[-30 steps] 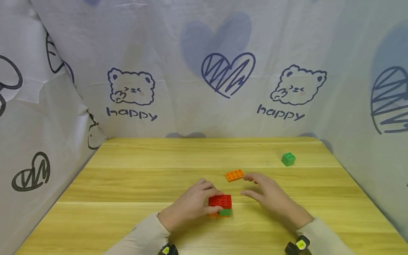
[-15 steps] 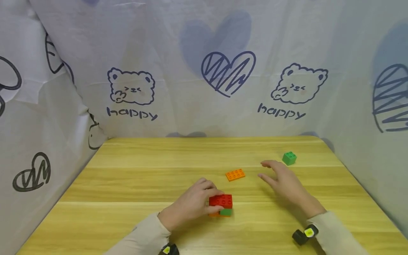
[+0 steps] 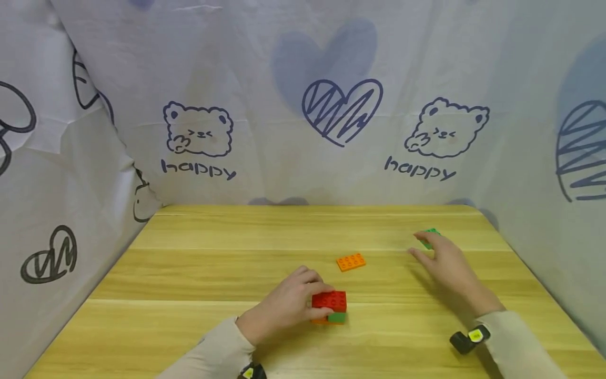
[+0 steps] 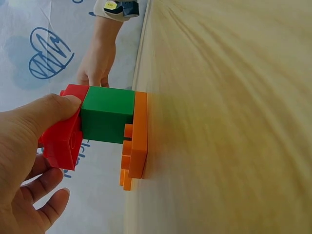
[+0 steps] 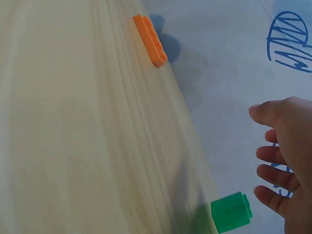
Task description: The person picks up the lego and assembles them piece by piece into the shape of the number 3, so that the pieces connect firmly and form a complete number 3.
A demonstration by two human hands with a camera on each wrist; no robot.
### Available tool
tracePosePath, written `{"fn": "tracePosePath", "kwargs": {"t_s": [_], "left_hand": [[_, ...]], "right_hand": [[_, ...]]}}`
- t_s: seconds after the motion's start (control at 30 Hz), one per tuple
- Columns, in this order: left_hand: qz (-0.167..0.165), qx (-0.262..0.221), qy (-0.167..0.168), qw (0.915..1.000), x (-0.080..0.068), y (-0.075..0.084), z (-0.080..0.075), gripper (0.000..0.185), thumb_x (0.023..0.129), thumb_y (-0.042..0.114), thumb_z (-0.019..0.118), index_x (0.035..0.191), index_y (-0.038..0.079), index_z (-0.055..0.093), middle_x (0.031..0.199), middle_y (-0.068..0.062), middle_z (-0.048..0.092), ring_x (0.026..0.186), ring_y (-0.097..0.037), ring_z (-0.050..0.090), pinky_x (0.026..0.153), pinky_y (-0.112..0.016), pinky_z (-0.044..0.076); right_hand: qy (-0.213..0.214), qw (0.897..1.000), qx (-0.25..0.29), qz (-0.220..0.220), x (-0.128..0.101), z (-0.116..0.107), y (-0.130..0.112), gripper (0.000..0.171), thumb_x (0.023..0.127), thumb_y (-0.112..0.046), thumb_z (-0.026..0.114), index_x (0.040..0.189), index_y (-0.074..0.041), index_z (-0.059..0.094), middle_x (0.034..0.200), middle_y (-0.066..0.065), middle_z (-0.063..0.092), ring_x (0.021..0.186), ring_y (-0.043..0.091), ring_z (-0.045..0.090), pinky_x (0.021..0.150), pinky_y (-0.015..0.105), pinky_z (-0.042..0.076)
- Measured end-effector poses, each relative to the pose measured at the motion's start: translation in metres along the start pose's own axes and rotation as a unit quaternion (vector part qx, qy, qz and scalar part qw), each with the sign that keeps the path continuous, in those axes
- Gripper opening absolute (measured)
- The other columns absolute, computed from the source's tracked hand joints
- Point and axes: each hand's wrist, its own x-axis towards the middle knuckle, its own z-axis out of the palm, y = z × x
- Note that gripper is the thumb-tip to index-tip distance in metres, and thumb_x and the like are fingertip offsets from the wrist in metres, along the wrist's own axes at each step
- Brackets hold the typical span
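My left hand [image 3: 286, 305] pinches a red toy building brick [image 3: 337, 301] between thumb and fingers. Under one end of that brick is a green brick [image 4: 108, 114], and beneath both lies a thin orange brick [image 4: 140, 139] on the table, as the left wrist view shows. Over at the right, my right hand [image 3: 452, 266] hovers with thumb and fingers apart and holds nothing. It is nearest to a loose green brick [image 5: 229, 213], which it partly covers in the head view.
A loose thin orange brick [image 3: 351, 262] lies on the wooden table [image 3: 213, 263], between the two hands and farther back. White printed cloth [image 3: 265, 158] hangs behind the table and along both sides.
My right hand has moved right and away from me, from beside the loose orange brick to the loose green brick. The left hand keeps its hold on the red brick.
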Motion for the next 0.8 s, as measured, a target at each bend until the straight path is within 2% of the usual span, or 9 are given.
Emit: {"fn": "tracePosePath", "kwargs": {"t_s": [0.37,0.57,0.8], "left_hand": [[-0.018,-0.005,-0.016,0.9997,-0.001,0.0,0.0,0.037,0.087,0.041,0.073,0.113,0.014,0.074,0.097,0.005,0.061,0.091,-0.01,0.049,0.077,-0.02,0.044],[-0.026,-0.011,-0.024,0.9993,-0.002,0.001,-0.001,0.038,0.088,0.042,0.072,0.114,0.013,0.073,0.099,0.005,0.061,0.091,-0.01,0.049,0.078,-0.02,0.045],[-0.023,-0.012,-0.024,0.9994,0.0,0.001,0.0,0.039,0.088,0.042,0.072,0.115,0.014,0.073,0.099,0.005,0.061,0.091,-0.01,0.049,0.077,-0.019,0.044]], "right_hand": [[0.017,0.999,-0.04,0.014,0.013,-0.014,0.022,0.058,0.098,-0.033,0.061,0.137,0.008,0.047,0.133,0.034,0.047,0.121,0.054,0.042,0.1,0.065,0.031],[-0.008,0.998,-0.057,0.03,0.021,-0.016,0.031,0.064,0.096,-0.033,0.063,0.138,0.011,0.044,0.133,0.037,0.045,0.12,0.056,0.04,0.1,0.066,0.03],[-0.038,0.995,-0.065,0.07,0.029,-0.015,0.044,0.07,0.095,-0.038,0.063,0.14,0.011,0.04,0.137,0.037,0.042,0.123,0.056,0.038,0.103,0.065,0.028]]}}
